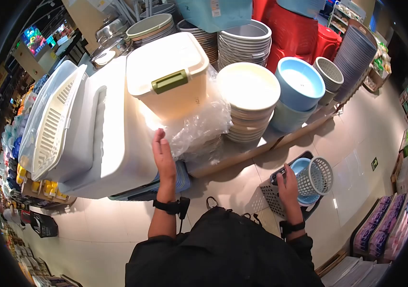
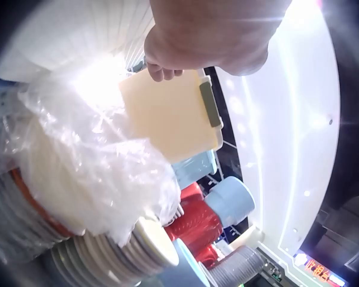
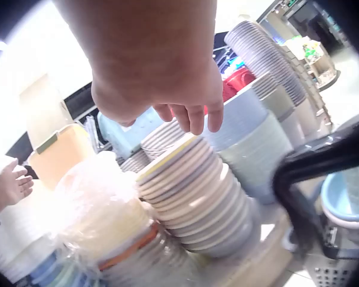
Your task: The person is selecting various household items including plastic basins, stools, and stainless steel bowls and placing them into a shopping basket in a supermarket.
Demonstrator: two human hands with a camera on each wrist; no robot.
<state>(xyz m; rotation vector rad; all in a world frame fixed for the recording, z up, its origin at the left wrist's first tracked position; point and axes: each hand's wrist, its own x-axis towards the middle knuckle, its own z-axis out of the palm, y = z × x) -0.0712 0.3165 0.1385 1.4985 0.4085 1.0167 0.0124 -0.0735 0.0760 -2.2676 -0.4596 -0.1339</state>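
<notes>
My left hand is raised in front of the cream lidded box, its fingers extended and holding nothing. Clear plastic wrap lies just beside it, over a stack. In the left wrist view, the fingertips of the left hand overlap the box; contact cannot be told. My right hand is above the dark shopping basket, which holds a blue basin and a grey perforated basket. The right wrist view has that hand's loosely bent fingers apart from the black handle.
Stacked cream basins, blue tubs and red stools line the display's edge. A large white bin stands on the left beside a slotted rack. Packaged goods lie at the lower right, across the tiled floor.
</notes>
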